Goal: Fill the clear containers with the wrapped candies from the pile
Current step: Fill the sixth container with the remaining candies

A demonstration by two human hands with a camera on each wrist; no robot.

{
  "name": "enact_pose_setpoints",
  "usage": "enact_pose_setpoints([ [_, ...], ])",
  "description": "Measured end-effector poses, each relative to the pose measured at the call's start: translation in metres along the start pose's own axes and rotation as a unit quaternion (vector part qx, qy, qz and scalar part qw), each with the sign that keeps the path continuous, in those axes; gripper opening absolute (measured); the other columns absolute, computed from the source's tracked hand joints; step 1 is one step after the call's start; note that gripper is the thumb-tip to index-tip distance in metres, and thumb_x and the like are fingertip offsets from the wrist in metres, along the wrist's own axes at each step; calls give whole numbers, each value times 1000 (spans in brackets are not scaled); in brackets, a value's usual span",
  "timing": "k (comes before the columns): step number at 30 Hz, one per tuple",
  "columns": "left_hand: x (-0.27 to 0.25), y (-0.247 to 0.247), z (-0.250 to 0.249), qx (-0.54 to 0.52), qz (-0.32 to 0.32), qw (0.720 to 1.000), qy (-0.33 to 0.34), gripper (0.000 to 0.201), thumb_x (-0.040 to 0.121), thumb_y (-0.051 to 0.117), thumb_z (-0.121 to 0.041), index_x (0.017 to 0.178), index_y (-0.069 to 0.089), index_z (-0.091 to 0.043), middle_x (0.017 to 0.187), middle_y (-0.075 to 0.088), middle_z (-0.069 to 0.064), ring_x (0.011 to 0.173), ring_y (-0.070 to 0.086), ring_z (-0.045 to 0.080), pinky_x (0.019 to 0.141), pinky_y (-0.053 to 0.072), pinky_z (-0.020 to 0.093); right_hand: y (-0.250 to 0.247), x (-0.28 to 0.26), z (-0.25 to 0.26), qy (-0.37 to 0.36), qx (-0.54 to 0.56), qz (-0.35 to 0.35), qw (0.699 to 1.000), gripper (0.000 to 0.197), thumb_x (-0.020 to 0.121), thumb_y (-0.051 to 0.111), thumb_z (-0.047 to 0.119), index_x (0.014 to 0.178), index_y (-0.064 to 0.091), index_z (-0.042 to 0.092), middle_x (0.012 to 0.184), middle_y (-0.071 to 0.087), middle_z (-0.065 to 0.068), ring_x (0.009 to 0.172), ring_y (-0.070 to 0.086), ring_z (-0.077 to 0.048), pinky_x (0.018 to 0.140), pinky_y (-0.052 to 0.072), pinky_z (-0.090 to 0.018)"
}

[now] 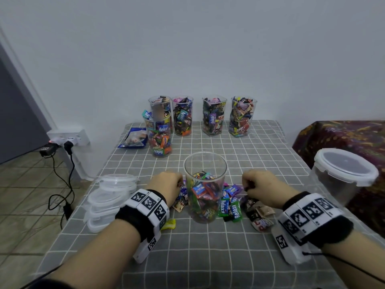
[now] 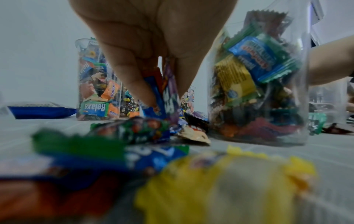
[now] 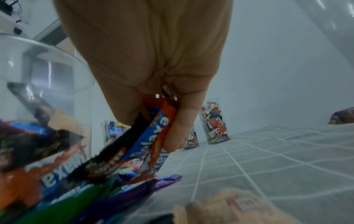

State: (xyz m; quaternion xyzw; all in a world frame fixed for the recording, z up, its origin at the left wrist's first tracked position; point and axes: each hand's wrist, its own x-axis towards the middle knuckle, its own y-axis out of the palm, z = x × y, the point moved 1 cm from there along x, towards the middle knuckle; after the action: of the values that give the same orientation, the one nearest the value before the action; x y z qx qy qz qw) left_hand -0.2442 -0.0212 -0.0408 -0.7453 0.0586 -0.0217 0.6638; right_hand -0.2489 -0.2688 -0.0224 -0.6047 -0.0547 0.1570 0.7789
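On the checked tabletop (image 1: 208, 257) the open container (image 1: 205, 184) stands between both hands, so each grip, left hand (image 1: 166, 187) and right hand (image 1: 263, 185), pinches wrapped candies (image 2: 162, 94) from the pile (image 1: 233, 202) close beside it.

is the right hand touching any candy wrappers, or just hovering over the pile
Touching. The right wrist view shows the right hand pinching several wrappers between thumb and fingers, beside the clear container.

The tablecloth (image 1: 208, 257) is grey with a white grid. Candies (image 1: 229, 207) are green, blue, purple, orange. The wristbands (image 1: 150, 207) are black-and-white checked. A side cloth (image 1: 343, 138) is maroon, patterned.
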Motion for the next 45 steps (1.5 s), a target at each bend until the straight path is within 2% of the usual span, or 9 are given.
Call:
enact_pose_setpoints([
  [9, -2, -2, 1, -40, -42, 998, 11, 20, 95, 46, -17, 109, 60, -16, 114, 62, 6, 106, 57, 24, 82, 43, 31, -39, 6, 16, -25, 107, -122, 987, 17, 79, 60, -2, 77, 54, 14, 88, 60, -6, 80, 52, -20, 61, 39, -20],
  [11, -3, -3, 1, -39, -46, 998, 12, 20, 95, 46, -18, 109, 60, -16, 115, 61, 5, 106, 57, 23, 81, 43, 30, -54, 8, 22, -33, 127, -160, 978, 17, 79, 60, -3, 78, 55, 13, 91, 61, -10, 83, 54, -24, 68, 44, -29],
  [18, -3, -2, 0, -51, -58, 997, 11, 18, 94, 47, -19, 106, 60, -16, 112, 62, 4, 103, 57, 23, 81, 44, 31, -94, 12, 43, -56, 150, -314, 936, 12, 77, 59, -4, 86, 61, 4, 88, 57, -6, 82, 48, -21, 62, 26, -24],
  [25, -1, 1, 3, -69, -67, 995, 20, 17, 94, 49, -20, 105, 61, -16, 111, 63, 3, 103, 57, 22, 84, 44, 31, -63, 13, 79, -148, 116, -242, 952, 10, 76, 59, -2, 85, 60, 3, 88, 58, -7, 81, 52, -22, 67, 37, -26],
  [30, 1, 3, 4, -72, -77, 994, 24, 18, 94, 50, -22, 106, 61, -17, 111, 62, 3, 103, 56, 21, 78, 40, 27, -45, 12, 90, -187, 96, -203, 956, 8, 77, 59, 0, 85, 58, 2, 88, 57, -9, 82, 50, -24, 73, 38, -32],
  [36, 3, 5, 5, -84, -82, 993, 28, 16, 93, 51, -21, 103, 62, -16, 107, 63, 4, 100, 57, 22, 74, 37, 25, -38, 9, 90, -207, 139, -214, 944, 18, 77, 73, 17, 83, 59, 7, 86, 57, -7, 79, 50, -21, 70, 37, -28],
  [39, 2, 5, 6, -85, -81, 993, 29, 16, 92, 51, -22, 103, 62, -16, 106, 63, 4, 98, 57, 21, 74, 38, 26, -34, 5, 87, -200, 186, -199, 941, 24, 76, 77, 26, 84, 59, 13, 95, 62, -7, 89, 56, -21, 79, 44, -30],
  [42, 2, 6, 6, -92, -80, 992, 28, 17, 91, 52, -22, 104, 62, -17, 105, 64, 3, 97, 57, 21, 76, 41, 27, -29, 1, 86, -188, 216, -199, 937, 26, 76, 76, 30, 92, 60, 17, 108, 63, -2, 103, 55, -15, 89, 42, -28],
  [45, 2, 5, 6, -101, -78, 992, 24, 18, 91, 52, -22, 105, 63, -18, 107, 64, 2, 98, 58, 21, 79, 44, 29, -26, -2, 83, -153, 259, -192, 934, 48, 76, 76, 34, 118, 56, 18, 122, 55, 6, 113, 48, -7, 95, 36, -22],
])
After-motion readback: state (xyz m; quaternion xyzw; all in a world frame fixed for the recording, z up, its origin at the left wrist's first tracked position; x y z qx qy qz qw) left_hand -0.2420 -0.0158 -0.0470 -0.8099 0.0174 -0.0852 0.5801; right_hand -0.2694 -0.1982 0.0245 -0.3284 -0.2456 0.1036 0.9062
